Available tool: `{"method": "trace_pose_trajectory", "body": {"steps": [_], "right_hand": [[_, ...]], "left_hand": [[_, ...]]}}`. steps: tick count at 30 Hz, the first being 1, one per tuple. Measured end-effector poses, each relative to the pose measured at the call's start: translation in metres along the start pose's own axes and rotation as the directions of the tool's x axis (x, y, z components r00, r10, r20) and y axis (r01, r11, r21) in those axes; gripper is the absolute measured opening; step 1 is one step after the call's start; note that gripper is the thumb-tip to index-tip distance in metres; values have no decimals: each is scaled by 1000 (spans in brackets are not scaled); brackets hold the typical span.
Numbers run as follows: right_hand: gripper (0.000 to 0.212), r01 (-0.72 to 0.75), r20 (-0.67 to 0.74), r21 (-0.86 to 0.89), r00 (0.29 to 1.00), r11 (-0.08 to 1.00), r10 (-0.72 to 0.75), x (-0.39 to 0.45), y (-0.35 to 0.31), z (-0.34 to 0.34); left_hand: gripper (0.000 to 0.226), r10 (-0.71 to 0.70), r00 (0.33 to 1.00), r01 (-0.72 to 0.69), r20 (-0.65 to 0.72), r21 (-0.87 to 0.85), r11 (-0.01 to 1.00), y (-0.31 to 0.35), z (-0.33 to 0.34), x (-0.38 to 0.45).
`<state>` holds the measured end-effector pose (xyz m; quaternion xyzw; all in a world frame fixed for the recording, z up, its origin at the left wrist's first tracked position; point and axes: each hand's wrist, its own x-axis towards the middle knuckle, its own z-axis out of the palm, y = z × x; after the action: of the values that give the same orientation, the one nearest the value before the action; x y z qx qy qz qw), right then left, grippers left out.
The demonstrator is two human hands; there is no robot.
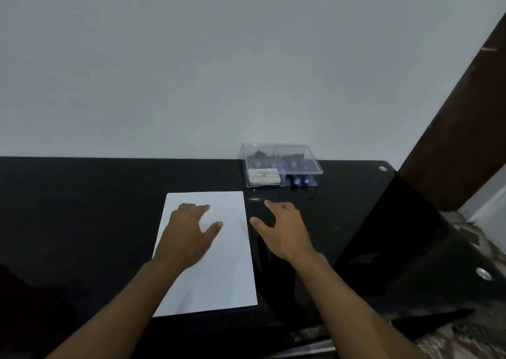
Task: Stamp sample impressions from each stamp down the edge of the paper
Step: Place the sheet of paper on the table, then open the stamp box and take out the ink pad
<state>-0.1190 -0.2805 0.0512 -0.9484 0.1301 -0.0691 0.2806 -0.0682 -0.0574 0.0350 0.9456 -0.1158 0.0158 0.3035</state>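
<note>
Grip-wise you've got nothing in hand yet: your left hand (191, 227) lies flat with fingers spread on the paper (227, 271), and your right hand (282, 230) hovers open over the bare worktop (82, 221) just right of the sheet, aimed toward the box (282, 164).

Stuff that could bite you, I'd guess: that worktop is glossy black and looks slick, so a thin white sheet will probably skate the moment a stamp presses down if the left palm lifts off. Your left hand also sits mid-sheet, so watch you don't drag a wrist through wet ink on whichever edge you use.

Further back, the box is clear hard plastic, rectangular, with a divider and what looks like a lid on top. Fumble that one-handed and the lightweight box may slide or tip. Inside I can make out small round blue-ended stamps (301, 180) front right and a pale flat pad (264, 176) front left; the rest is too blurry to call.
</note>
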Motion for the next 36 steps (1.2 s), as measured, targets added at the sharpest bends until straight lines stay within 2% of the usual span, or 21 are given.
{"method": "trace_pose_trajectory", "body": {"steps": [12,16,21,27,31,36], "right_hand": [[71,-106,-148,172,980,979,132,122,80,-51],[76,-146,-148,188,973,971,175,164,100,-54],[84,-168,-97,145,978,975,183,205,123,-46],[67,-113,-90,227,987,967,137,222,124,-53],[65,-116,-57,253,989,961,134,222,130,-46],[66,-124,-82,254,985,959,149,216,129,-46]], "left_hand": [[65,4,996,-29,-93,-271,962,89,50,127],[65,5,996,-34,-90,-325,945,103,71,164],[67,-79,996,56,-43,-394,917,110,94,198],[64,-108,994,96,-10,-393,914,110,109,216],[65,-148,989,131,-9,-419,898,109,112,215],[66,-168,986,154,2,-420,895,111,112,213]]}}
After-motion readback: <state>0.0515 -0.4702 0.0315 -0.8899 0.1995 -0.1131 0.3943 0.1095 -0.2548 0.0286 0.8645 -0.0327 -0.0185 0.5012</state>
